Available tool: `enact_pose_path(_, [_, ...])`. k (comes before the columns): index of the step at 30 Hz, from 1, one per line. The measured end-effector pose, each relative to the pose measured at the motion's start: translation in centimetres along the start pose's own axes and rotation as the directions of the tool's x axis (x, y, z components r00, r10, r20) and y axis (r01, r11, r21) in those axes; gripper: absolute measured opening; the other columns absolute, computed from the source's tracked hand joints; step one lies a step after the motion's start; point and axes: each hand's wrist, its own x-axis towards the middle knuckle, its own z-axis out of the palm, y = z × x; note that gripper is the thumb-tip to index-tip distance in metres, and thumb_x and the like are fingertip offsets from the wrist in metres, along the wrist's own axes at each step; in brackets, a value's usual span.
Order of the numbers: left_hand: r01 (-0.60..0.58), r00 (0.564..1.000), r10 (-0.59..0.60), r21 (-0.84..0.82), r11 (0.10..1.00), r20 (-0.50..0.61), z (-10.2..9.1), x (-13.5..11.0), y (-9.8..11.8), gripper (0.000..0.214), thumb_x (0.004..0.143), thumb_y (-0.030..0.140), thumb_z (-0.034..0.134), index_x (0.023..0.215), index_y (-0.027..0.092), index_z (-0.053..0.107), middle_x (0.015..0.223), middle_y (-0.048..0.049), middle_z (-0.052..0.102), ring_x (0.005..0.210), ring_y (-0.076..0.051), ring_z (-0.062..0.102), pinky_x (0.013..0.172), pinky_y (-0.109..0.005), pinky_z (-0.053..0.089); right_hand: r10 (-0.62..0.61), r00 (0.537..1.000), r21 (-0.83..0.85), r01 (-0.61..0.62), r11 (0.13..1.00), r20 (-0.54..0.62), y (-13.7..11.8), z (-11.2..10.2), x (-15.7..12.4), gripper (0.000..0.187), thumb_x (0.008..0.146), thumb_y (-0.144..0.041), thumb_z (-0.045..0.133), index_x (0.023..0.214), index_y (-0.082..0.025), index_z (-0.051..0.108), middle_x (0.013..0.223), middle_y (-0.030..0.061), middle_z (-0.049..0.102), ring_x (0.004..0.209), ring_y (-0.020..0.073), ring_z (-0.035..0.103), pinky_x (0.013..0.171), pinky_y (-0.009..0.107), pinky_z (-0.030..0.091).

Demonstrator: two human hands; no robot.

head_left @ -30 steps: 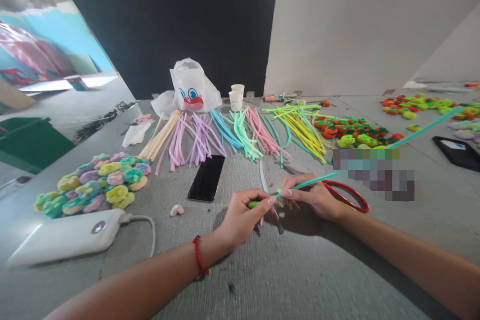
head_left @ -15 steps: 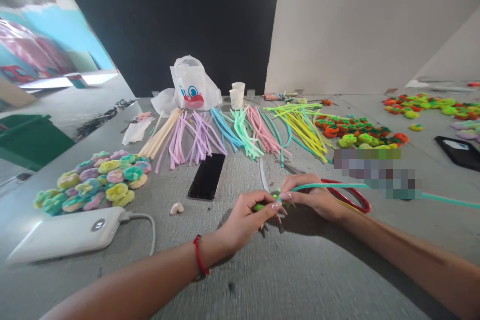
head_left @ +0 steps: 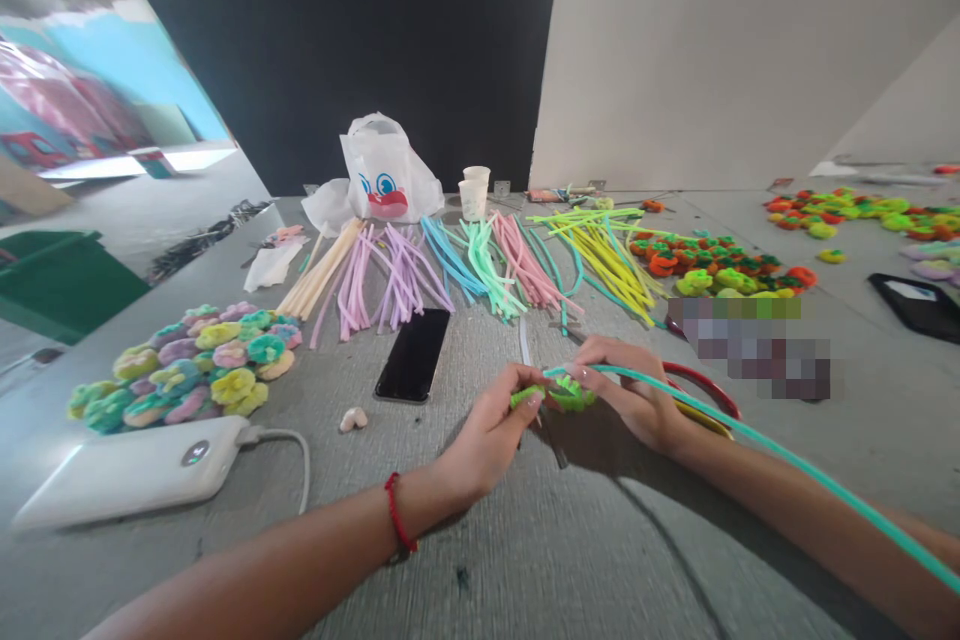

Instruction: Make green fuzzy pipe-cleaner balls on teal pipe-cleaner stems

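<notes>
My left hand and my right hand meet above the grey table, with the fingertips of both pinching a small lime-green pipe-cleaner coil. A long teal pipe cleaner starts at the coil and runs over my right forearm towards the lower right. Red-handled scissors lie just beyond my right hand. A black smartphone lies face up to the left of my hands, and a small pale shell-like piece lies nearer my left hand.
Sorted pipe-cleaner bundles fan across the table's far side. Pastel pipe-cleaner flowers and a white power bank sit left; orange-green pompoms sit right. A plastic bag and cups stand behind.
The teal pipe cleaner has swung from pointing right to lying down across my right forearm. The green coil looks fuller, and my hands have drawn closer around it.
</notes>
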Motion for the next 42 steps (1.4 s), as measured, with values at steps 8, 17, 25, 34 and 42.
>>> enact_pose_path(8, [-0.032,0.999,0.032,0.0,0.999,-0.021,0.1,-0.42,-0.52,0.021,0.09,0.028,0.051,0.106,0.017,0.043,0.085,-0.0036,0.063,0.076,-0.014,0.059,0.07,-0.027,0.043,-0.047,0.997,-0.013,0.047,0.999,0.064,-0.35,0.16,-0.08,0.025,0.09,-0.029,0.052,0.068,-0.019,0.057,0.063,0.0006,0.055,0.06,0.0135,0.049,0.059,0.028,0.037])
enact_pose_path(17, [-0.007,1.0,0.007,-0.002,1.0,-0.015,0.1,-0.43,-0.61,0.02,0.087,0.03,0.058,0.094,0.019,0.042,0.081,-0.0025,0.068,0.08,-0.016,0.065,0.073,-0.029,0.045,-0.013,0.958,-0.051,0.029,0.998,0.286,-0.56,0.16,0.16,0.033,0.092,-0.038,0.05,0.068,-0.017,0.057,0.064,-0.0002,0.054,0.06,0.0115,0.049,0.058,0.025,0.036])
enact_pose_path(25, [0.014,0.998,-0.02,0.104,0.995,0.054,0.41,-0.61,-0.23,0.035,0.078,0.025,0.068,0.106,0.018,0.048,0.091,-0.0063,0.071,0.081,-0.017,0.065,0.071,-0.029,0.048,0.172,0.971,0.027,-0.179,0.984,0.166,-0.25,0.2,0.34,0.048,0.092,-0.049,0.044,0.055,-0.019,0.038,0.051,-0.0039,0.037,0.05,0.0099,0.034,0.049,0.025,0.027])
enact_pose_path(34, [-0.018,0.998,0.032,0.279,0.96,-0.046,0.31,-0.58,0.01,0.024,0.077,0.028,0.069,0.096,0.017,0.06,0.091,-0.0053,0.069,0.081,-0.016,0.063,0.075,-0.028,0.048,0.236,0.969,0.074,-0.241,0.968,0.069,-0.22,0.13,0.4,0.048,0.091,-0.05,0.047,0.055,-0.019,0.036,0.05,-0.0046,0.033,0.049,0.009,0.029,0.048,0.025,0.024])
enact_pose_path(42, [-0.16,0.984,0.179,0.517,0.841,0.014,-0.15,-0.53,-0.48,0.028,0.087,0.04,0.056,0.084,0.017,0.072,0.071,-0.0044,0.065,0.068,-0.016,0.055,0.065,-0.028,0.04,0.107,0.99,-0.056,-0.102,0.993,0.094,-0.23,0.6,0.3,0.049,0.089,-0.05,0.049,0.052,-0.019,0.04,0.05,-0.0029,0.04,0.049,0.01,0.035,0.05,0.024,0.03])
